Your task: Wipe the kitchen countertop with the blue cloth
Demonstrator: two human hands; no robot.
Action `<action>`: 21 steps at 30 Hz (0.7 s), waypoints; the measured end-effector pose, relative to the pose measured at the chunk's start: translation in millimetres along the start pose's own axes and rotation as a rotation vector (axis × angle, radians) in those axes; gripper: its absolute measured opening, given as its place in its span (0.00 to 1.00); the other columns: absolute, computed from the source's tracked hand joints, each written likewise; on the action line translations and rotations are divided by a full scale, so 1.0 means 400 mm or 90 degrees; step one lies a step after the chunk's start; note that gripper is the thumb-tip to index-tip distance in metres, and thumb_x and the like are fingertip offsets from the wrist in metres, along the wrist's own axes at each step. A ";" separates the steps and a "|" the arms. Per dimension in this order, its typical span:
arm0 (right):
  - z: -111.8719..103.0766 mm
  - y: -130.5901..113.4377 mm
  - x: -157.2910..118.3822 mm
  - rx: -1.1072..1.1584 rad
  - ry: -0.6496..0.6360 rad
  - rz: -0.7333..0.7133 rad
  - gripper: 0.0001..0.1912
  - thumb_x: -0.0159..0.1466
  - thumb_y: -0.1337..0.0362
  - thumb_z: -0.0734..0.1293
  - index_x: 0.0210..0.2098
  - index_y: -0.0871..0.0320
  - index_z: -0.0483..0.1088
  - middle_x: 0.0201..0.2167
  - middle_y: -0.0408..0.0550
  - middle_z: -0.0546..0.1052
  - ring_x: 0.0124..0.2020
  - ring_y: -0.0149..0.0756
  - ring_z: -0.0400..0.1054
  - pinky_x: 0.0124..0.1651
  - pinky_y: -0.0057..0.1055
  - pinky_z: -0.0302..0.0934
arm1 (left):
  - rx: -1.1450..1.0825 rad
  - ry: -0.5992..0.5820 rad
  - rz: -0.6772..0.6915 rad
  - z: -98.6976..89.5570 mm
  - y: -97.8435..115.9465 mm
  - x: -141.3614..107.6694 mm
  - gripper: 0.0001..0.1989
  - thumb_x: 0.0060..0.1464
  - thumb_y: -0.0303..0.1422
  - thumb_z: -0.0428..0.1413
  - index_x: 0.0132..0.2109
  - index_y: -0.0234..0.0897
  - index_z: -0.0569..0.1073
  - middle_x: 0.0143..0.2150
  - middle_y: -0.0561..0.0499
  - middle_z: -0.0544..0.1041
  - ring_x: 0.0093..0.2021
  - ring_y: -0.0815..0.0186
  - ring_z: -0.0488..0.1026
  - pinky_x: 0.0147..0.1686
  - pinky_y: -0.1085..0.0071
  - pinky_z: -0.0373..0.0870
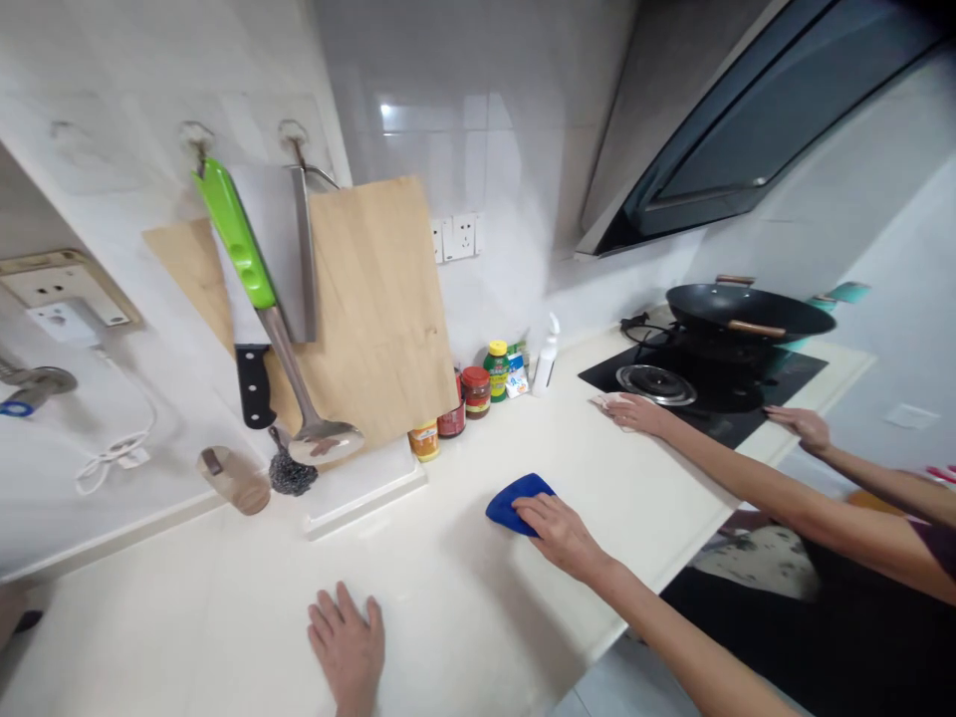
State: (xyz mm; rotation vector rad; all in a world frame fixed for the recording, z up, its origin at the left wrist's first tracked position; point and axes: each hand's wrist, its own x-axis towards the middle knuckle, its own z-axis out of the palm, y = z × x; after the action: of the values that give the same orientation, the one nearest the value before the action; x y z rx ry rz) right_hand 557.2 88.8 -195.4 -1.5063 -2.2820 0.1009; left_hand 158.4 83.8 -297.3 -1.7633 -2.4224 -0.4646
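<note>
The cloth (515,503) is deep blue, flat and smooth-looking, roughly triangular with rounded corners, its edge slightly darker than its face. It lies on the pale countertop (418,588) just below and right of the frame's middle, one corner pointing left. The right hand (564,538) rests over its right-hand part, fingers loosely extended and together, pressing it down; whether the thumb grips it I cannot tell. The left hand (348,642), lower and left of the cloth and well apart from it, lies palm down on the countertop at the bottom of the frame, fingers spread, holding nothing visible. Right of centre, a co-worker's hand (634,411) holds a pale cloth (608,400) beside the black cooktop (694,388).
</note>
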 end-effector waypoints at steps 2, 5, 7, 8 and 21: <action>0.039 0.014 -0.049 0.005 -0.031 -0.009 0.13 0.62 0.66 0.64 0.46 0.56 0.75 0.48 0.52 0.78 0.46 0.43 0.72 0.49 0.40 0.68 | -0.001 0.000 0.003 -0.004 0.005 0.000 0.35 0.63 0.44 0.37 0.67 0.22 0.61 0.70 0.24 0.58 0.72 0.37 0.49 0.68 0.43 0.50; 0.099 0.029 -0.105 0.024 -0.052 0.000 0.11 0.65 0.60 0.64 0.42 0.54 0.76 0.43 0.49 0.80 0.43 0.39 0.74 0.47 0.35 0.70 | 0.001 0.000 0.005 -0.015 0.014 -0.001 0.35 0.63 0.44 0.37 0.67 0.21 0.61 0.69 0.22 0.58 0.72 0.36 0.49 0.68 0.43 0.49; 0.130 0.033 -0.106 0.022 -0.027 0.039 0.17 0.69 0.60 0.59 0.51 0.57 0.74 0.50 0.54 0.78 0.50 0.41 0.73 0.53 0.39 0.68 | 0.003 0.000 0.007 -0.021 0.020 -0.001 0.35 0.63 0.43 0.38 0.67 0.21 0.60 0.70 0.22 0.57 0.73 0.37 0.48 0.68 0.43 0.49; 0.145 0.033 -0.096 0.017 -0.010 0.060 0.20 0.70 0.60 0.56 0.56 0.59 0.70 0.55 0.56 0.75 0.55 0.43 0.70 0.57 0.42 0.66 | 0.004 -0.001 0.007 -0.023 0.021 -0.001 0.34 0.63 0.43 0.39 0.67 0.21 0.60 0.70 0.22 0.57 0.73 0.37 0.47 0.68 0.43 0.49; 0.285 0.194 0.020 -0.155 0.030 0.233 0.35 0.70 0.53 0.52 0.71 0.64 0.49 0.71 0.58 0.54 0.73 0.53 0.40 0.71 0.61 0.36 | 0.003 0.085 0.031 0.051 -0.015 -0.006 0.33 0.62 0.41 0.42 0.68 0.26 0.60 0.72 0.27 0.55 0.74 0.41 0.44 0.68 0.40 0.52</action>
State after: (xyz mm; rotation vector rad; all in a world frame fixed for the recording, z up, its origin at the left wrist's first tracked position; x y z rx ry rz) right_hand 579.8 146.4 -319.0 -2.0177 -2.0144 -0.1132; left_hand 155.4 86.2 -318.4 -1.7258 -2.2837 -0.5512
